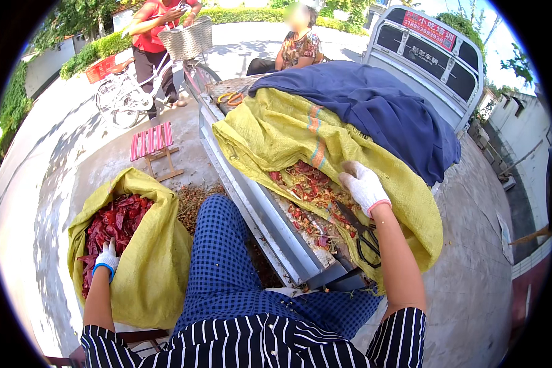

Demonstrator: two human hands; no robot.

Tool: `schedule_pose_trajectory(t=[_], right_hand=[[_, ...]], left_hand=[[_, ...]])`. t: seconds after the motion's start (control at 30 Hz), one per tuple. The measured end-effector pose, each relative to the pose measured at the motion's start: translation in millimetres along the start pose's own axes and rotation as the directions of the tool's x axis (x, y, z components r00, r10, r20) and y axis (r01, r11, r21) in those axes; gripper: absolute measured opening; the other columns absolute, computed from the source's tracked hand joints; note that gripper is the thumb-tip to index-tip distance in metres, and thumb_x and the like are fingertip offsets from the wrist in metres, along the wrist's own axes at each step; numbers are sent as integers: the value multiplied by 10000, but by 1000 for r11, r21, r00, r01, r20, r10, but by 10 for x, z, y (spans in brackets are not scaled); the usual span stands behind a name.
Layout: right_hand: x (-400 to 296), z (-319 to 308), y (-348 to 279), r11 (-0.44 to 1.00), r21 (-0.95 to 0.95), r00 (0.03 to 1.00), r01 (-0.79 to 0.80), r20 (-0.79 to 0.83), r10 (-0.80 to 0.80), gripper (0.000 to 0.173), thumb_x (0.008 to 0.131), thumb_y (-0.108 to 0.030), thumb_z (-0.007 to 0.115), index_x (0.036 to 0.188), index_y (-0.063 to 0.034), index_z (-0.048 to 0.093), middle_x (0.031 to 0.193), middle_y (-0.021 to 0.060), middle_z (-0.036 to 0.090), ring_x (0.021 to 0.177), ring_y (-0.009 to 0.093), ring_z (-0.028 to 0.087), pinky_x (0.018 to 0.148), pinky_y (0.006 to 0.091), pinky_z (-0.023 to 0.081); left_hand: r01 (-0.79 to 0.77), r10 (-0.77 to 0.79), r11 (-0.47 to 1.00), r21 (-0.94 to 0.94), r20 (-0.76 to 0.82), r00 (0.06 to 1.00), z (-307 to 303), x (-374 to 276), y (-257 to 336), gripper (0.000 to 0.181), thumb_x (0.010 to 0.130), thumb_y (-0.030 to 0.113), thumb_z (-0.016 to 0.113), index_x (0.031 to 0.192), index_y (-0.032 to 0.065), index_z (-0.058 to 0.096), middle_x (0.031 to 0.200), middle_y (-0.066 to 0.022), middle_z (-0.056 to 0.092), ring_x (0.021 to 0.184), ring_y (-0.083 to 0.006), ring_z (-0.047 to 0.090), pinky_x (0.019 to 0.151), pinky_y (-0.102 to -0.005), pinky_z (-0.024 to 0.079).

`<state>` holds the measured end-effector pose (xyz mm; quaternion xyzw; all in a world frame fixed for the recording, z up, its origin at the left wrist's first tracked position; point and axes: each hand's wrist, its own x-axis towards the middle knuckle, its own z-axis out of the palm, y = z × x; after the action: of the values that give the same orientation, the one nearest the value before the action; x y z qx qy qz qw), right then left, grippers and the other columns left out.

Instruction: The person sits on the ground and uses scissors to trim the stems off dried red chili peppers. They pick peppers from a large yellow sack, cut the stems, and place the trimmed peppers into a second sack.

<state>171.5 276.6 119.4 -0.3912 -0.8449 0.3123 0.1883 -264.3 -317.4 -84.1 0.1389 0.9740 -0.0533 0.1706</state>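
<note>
At the left, my left hand [106, 258], in a white glove with a blue cuff, reaches into the mouth of an upright yellow woven sack [152, 267]. Its fingers lie among dried red chili peppers [119, 218], partly hidden. My right hand [361, 184], gloved in white with a pink cuff, is over a second yellow woven sack [276, 119] lying on the truck bed. Its fingers are apart, with nothing visible in them. Below that hand, black-handled scissors [365, 239] rest among chili scraps and seeds [310, 184] at the sack's opening.
A dark blue cloth [359, 101] covers the lying sack's far part. Orange-handled scissors [230, 98] sit near the truck bed's metal side rail [257, 202]. A striped folding stool [152, 142], a bicycle with a woven basket [188, 39], and two people are beyond.
</note>
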Motion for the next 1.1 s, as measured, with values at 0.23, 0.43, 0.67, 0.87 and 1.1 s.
schedule_pose_trajectory(t=[0.23,0.43,0.67,0.87,1.1], right_hand=[[558,-260,-238,898,-435,958,61,-226,-175,732,860,-336,702,1506,-143,417,1395,202,556,1178,345,617,1028,404,465],[766,-183,-141,501,-863,926,65,-134,-352,501,884,-367,662,1328,-161,556,1211,166,622,1062,335,668,907,476,533],[1132,-477,-291,788,-593,938,167,-150,-312,504,895,-366,640,1354,-166,578,1215,169,656,1134,361,637,955,470,505],[1017,-387,-288,302,-891,913,340,236,-332,491,849,-480,683,1230,-174,644,1242,119,637,1246,321,558,997,463,447],[1541,-656,-312,914,-378,855,147,-416,-309,372,953,-391,548,1077,-83,715,1082,218,698,1023,413,654,904,478,506]], left_hand=[[19,-21,961,277,6,1000,-1022,-543,830,639,838,474,647,1346,100,548,1237,-216,661,1101,-360,671,932,-461,531],[-437,450,891,125,-371,812,-1428,-734,2293,625,851,458,664,1354,114,523,1061,-201,704,962,-378,690,822,-478,547],[-724,696,688,-47,-237,677,-1629,-1420,4233,747,852,462,682,1481,190,385,945,-217,713,910,-416,694,810,-501,545],[-760,709,631,-157,-281,646,-1517,-1067,4511,720,852,424,683,1476,214,392,1031,-241,703,991,-427,677,858,-498,538],[-891,725,435,-127,-538,430,-1569,-952,4545,755,805,319,737,1460,165,394,1412,-155,543,1133,-363,624,910,-469,533]])
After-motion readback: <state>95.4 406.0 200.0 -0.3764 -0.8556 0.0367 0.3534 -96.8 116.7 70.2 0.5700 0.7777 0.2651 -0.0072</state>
